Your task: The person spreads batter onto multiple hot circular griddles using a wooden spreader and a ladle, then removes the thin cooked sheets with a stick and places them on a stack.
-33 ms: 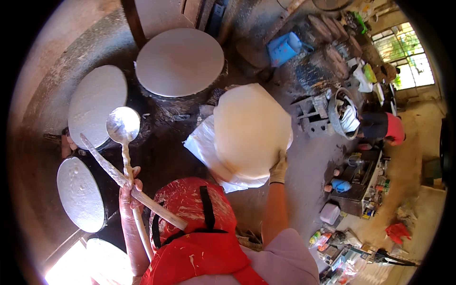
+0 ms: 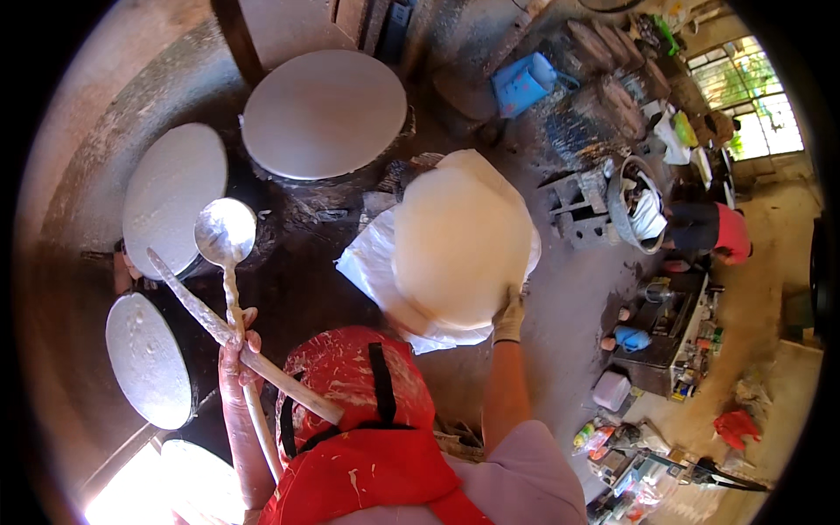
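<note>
My left hand point(image 2: 239, 357) is closed round two handles at once: a ladle point(image 2: 226, 233) coated in pale batter and a batter-smeared wooden paddle point(image 2: 197, 311) that crosses it. My right hand point(image 2: 508, 317), in a light glove, touches the near right edge of a large, thin, round flatbread point(image 2: 464, 241), its fingers stretched over the rim. White plastic sheeting point(image 2: 367, 254) shows beneath the flatbread. To the left and ahead, several round griddles spread with pale batter surround me, among them a far griddle point(image 2: 324, 114), a left griddle point(image 2: 175, 197) and a near-left griddle point(image 2: 149, 359).
A blue jug point(image 2: 525, 85) stands at the far right, past concrete blocks point(image 2: 577, 206) and a metal basin point(image 2: 623, 210). Another person point(image 2: 731, 234) bends by a cluttered table point(image 2: 652, 372). Strong light glares at the lower left.
The view shifts very slightly. Both hands, the ladle, the paddle and the flatbread keep nearly the same places.
</note>
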A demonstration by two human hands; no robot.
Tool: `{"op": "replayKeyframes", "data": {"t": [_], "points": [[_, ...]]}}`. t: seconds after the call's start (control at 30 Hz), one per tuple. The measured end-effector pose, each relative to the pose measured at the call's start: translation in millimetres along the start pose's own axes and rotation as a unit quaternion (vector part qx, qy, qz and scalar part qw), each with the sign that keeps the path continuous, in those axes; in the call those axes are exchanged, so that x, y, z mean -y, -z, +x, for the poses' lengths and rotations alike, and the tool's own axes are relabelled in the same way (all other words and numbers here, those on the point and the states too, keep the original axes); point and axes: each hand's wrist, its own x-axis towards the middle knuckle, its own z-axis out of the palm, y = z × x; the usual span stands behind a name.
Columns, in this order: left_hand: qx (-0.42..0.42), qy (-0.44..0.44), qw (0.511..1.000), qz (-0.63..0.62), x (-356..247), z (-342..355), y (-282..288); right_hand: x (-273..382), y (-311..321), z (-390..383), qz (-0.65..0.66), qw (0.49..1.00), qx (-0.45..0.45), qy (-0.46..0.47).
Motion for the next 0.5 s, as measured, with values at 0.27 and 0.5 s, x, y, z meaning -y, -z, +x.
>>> {"op": "replayKeyframes", "data": {"t": [0.27,0.5], "points": [[0.008,0.046,0.999,-0.027,73,33,-69,-46,64,61,-0.293,0.928,-0.144,-0.178],[-0.028,0.029,0.998,0.048,101,31,-80,-3,-26,12,-0.295,0.947,0.044,0.120]]}}
